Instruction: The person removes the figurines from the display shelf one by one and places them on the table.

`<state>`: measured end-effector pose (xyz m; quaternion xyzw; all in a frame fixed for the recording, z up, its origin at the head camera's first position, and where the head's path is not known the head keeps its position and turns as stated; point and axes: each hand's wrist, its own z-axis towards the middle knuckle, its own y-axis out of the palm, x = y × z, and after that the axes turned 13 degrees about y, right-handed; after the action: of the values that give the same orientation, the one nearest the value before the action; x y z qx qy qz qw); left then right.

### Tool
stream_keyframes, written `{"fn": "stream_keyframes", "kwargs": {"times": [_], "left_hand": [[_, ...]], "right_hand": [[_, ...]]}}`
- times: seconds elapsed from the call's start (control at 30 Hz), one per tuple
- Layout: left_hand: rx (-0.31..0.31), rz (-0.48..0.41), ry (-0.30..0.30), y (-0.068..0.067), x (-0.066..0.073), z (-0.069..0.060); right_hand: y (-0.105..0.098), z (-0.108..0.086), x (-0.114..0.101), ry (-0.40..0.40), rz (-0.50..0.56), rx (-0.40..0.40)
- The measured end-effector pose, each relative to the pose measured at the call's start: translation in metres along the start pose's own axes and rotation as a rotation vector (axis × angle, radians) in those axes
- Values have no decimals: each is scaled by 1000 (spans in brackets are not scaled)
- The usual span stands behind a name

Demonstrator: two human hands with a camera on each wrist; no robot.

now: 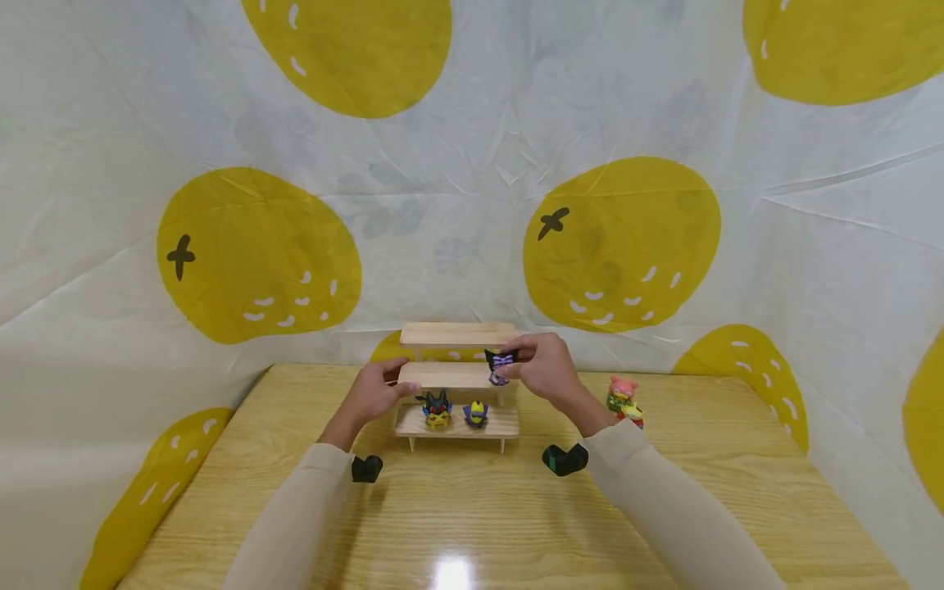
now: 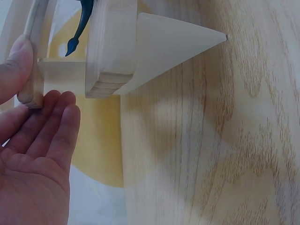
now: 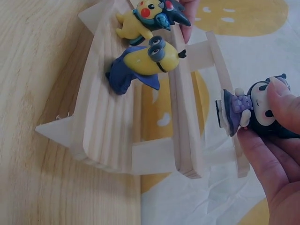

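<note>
The right hand point(image 1: 546, 367) pinches a black and purple figure point(image 3: 257, 105) with a white face, held at the right end of the middle shelf point(image 1: 446, 375); in the right wrist view a gap shows between its base and the shelf. The left hand point(image 2: 40, 140) grips the left end of a wooden shelf board point(image 2: 32, 75) between thumb and fingers. On the bottom shelf point(image 1: 457, 432) stand a yellow figure with a black hood point(image 1: 437, 408) and, to its right, a yellow goggled figure in a blue cape point(image 3: 147, 61).
The top shelf point(image 1: 457, 334) holds nothing. A pink figure point(image 1: 623, 388) and a red and yellow figure point(image 1: 632, 416) are on the table point(image 1: 457, 524) at the right. A patterned cloth point(image 1: 442, 246) hangs behind. Dark straps show beside both sleeves.
</note>
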<state>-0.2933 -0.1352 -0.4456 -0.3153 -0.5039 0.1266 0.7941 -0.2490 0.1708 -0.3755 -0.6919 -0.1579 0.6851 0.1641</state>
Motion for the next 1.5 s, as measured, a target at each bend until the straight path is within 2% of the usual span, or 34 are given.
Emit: {"fn": "stream_keyframes", "kwargs": {"times": [0.47,0.7,1.3,1.5], "left_hand": [[-9,-5,12,0,-1,4],[-8,-9,-4,0,1,5],[-27,-8,-17,-1,5,1],[-28,-3,-3,-3,7,-1]], "right_hand": [[-10,-2,10,-29,-3,21],[-20,-4,14,-8,30,13],[-37,-10,34,42,-8,48],[-40,-8,40,41,-7,53]]}}
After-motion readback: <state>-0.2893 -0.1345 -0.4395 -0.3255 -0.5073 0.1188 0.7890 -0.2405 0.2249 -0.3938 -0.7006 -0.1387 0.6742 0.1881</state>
